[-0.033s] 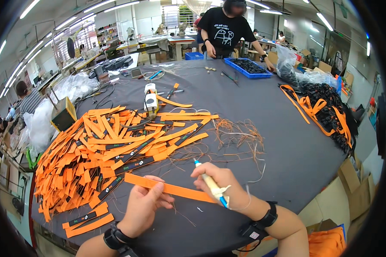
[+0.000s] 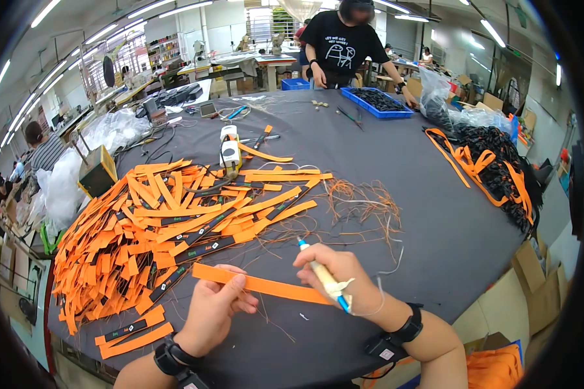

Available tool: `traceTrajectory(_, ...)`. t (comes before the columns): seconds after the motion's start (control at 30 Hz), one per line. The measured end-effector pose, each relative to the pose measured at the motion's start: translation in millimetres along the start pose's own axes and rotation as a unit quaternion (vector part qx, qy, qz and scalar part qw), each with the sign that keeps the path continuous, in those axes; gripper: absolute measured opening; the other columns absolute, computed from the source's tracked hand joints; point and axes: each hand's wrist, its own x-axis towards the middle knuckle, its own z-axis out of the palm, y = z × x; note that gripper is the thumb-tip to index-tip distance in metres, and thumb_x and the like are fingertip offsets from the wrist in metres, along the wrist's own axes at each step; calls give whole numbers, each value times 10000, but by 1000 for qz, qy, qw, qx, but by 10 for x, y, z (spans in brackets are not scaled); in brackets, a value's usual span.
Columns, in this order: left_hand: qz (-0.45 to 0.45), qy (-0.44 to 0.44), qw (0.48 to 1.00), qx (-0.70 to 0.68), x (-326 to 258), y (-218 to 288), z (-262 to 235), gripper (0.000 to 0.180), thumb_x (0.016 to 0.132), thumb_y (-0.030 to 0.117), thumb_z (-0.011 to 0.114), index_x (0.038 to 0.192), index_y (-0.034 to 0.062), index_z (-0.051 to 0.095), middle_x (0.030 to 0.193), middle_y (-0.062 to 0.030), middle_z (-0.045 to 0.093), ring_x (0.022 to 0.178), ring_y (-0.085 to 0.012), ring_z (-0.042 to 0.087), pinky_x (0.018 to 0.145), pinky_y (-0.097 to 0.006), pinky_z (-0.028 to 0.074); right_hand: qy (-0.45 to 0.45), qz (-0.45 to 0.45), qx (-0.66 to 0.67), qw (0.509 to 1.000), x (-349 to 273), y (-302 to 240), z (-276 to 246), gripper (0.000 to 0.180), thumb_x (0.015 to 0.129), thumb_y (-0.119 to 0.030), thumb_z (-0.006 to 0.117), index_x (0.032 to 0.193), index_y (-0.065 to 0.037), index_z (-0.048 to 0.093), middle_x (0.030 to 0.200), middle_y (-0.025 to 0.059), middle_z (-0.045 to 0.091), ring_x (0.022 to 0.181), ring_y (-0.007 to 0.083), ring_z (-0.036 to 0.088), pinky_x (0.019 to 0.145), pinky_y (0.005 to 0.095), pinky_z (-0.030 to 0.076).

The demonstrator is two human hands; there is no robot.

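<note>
1. Left hand [image 2: 211, 311] pressed flat on the near end of an orange strap [image 2: 259, 284], fingers spread, pinning it to the dark bench [image 2: 435, 214].
2. Right hand [image 2: 340, 275] was closed around a pen [image 2: 324, 275], blue tip up, wrist resting over the strap's other end.
3. The strap lay across the bench's near edge, between both hands.
4. A big strap pile [image 2: 156, 227] sat to the left; loose threads [image 2: 363, 201] lay just beyond the right hand.
5. Across the bench, a person [image 2: 344, 45] stood by a blue tray [image 2: 376, 102].
</note>
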Motion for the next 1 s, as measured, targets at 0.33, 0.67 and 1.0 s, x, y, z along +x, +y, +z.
traceTrajectory(0.33, 106, -80, 834, 536, -102, 34, -212, 120, 895, 127, 665, 888, 8, 684, 818, -86, 658, 677, -176, 664, 592, -318, 510, -19, -72, -244, 967, 144, -35, -284, 225, 855, -169, 717, 1060, -127, 634, 861, 115, 685, 741, 303, 675, 652, 346, 538)
traceTrajectory(0.67, 207, -52, 800, 561, -47, -4, -311, 126, 854, 57, 641, 967, 19, 681, 889, -100, 603, 724, -248, 609, 672, -333, 497, -25, 255, 326, 910, 35, -148, 341, 287, 1013, -243, 543, 1098, 9, 651, 733, 27, 629, 549, 54, 525, 517, 223, 465)
traceTrajectory(1.0, 230, -120, 766, 588, -93, 3, -214, 296, 837, 101, 704, 1119, 36, 638, 891, -92, 579, 759, -254, 621, 665, -349, 509, 82, 290, 376, 876, -12, 15, 553, 212, 982, -178, 579, 814, -56, 536, 601, 8, 502, 484, 91, 496, 435, 226, 418)
